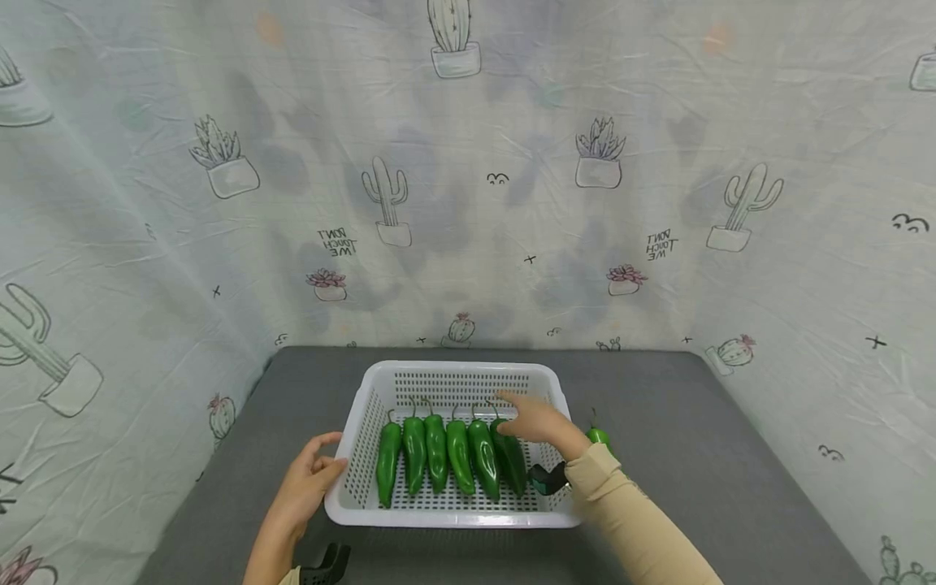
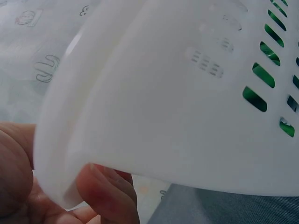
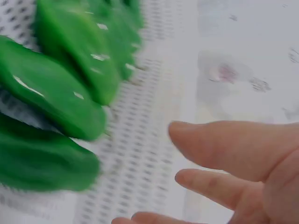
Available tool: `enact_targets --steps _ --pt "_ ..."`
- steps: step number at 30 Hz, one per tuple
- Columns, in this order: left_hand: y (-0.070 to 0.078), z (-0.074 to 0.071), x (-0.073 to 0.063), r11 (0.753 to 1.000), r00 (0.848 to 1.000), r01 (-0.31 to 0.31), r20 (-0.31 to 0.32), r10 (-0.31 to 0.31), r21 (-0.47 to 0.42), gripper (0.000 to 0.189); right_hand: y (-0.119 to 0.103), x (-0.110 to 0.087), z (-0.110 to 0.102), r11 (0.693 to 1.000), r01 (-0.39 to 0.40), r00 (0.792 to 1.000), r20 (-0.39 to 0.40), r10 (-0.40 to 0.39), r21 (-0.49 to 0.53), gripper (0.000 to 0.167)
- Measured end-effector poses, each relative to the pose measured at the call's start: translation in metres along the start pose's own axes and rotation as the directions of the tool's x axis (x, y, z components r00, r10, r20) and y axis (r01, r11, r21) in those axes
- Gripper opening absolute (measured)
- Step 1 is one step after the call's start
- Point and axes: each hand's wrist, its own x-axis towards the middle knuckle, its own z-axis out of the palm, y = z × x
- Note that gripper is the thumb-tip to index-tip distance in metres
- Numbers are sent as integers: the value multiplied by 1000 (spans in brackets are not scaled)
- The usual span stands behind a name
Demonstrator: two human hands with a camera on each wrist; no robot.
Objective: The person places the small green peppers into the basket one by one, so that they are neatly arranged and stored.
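A white plastic basket (image 1: 453, 520) with slotted walls holds several long green peppers (image 1: 459, 457), lying side by side in a row with their stems pointing to the far wall. At its left edge, my left hand (image 1: 303, 483) grips the rim; the left wrist view has fingers (image 2: 107, 191) curled under the lip of the basket wall (image 2: 163, 121). My right hand (image 1: 539, 421) hovers over the basket's right part, near the stem of the rightmost pepper (image 1: 509, 459). Its fingers are spread and hold nothing, apart from the peppers (image 3: 46, 154) in the right wrist view.
Another green pepper (image 1: 598, 437) lies on the grey table (image 1: 702, 455) to the right of the basket, partly hidden by my right forearm. Behind and beside the table hangs a pale curtain (image 1: 468, 284) printed with cacti.
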Motion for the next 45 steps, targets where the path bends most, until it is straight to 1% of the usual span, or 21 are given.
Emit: enact_targets --steps 2,5,7,10,13,15,18,21,23,26,31,34,36,41,45 --pt "0 0 1 1000 1000 -4 5 4 -3 48 2 -5 -14 999 7 998 -57 -5 35 56" --pt "0 -1 1 1000 1000 3 4 -3 -1 49 11 -16 -33 993 10 990 -139 6 118 51" --pt "0 -1 1 1000 1000 8 6 -8 3 49 21 -24 -45 990 13 979 -201 16 144 48" --pt "-1 -1 1 1000 1000 15 7 -15 2 50 40 -38 -58 988 -8 957 -285 52 154 45" --pt "-2 -1 1 1000 1000 16 4 -16 0 50 63 -52 -64 983 -64 939 -325 117 169 45" --pt "-2 0 1 1000 1000 22 -1 -22 -1 49 79 -60 -62 980 -112 935 -316 159 163 46" --pt "-1 -1 0 1000 1000 20 3 -20 3 50 101 -70 -50 979 -160 944 -273 188 123 47" --pt "0 -1 0 1000 1000 18 10 -18 7 50 118 -76 -35 979 -173 956 -222 194 112 47" --pt "0 -2 0 1000 1000 19 8 -19 10 50 125 -77 -27 979 -161 961 -206 184 125 48" --pt "1 -2 1 1000 1000 21 7 -21 5 49 128 -79 -18 978 -142 965 -197 171 154 51" --pt "0 -1 1 1000 1000 28 1 -28 5 49 128 -82 -9 976 -132 972 -171 162 170 53" --pt "0 -1 1 1000 1000 25 1 -25 5 49 129 -81 -6 979 -122 974 -170 150 164 53" --pt "-1 0 1 1000 1000 24 -1 -24 1 48 131 -79 -4 981 -115 972 -186 143 155 53" --pt "-2 0 0 1000 1000 22 -8 -22 -2 48 136 -75 2 984 -125 961 -230 153 129 51" --pt "-2 0 -1 1000 1000 16 -4 -16 2 49 140 -73 6 984 -133 958 -240 157 115 52"
